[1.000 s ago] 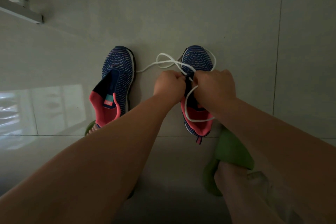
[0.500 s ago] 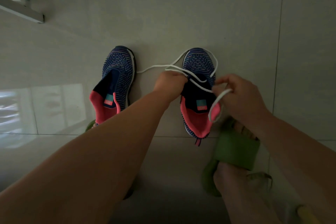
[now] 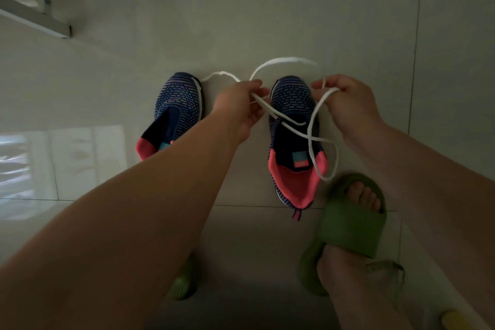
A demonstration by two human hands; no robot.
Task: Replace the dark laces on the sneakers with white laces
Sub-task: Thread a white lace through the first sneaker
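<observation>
Both hands have lifted apart, left hand [image 3: 242, 104] and right hand [image 3: 345, 100] each pinching the white lace [image 3: 310, 126] over the right sneaker [image 3: 293, 139]; barely threaded, left sneaker [image 3: 176, 108] laceless.

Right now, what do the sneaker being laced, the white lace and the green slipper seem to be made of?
Right sneaker: knit fabric, matte, judging by its woven dash pattern; pink collar looks like soft textile. White lace: flat woven cord, probably cotton or polyester, limp between both hands. Green slipper: likely moulded foam or rubber, smooth, thick, seamless.
</observation>
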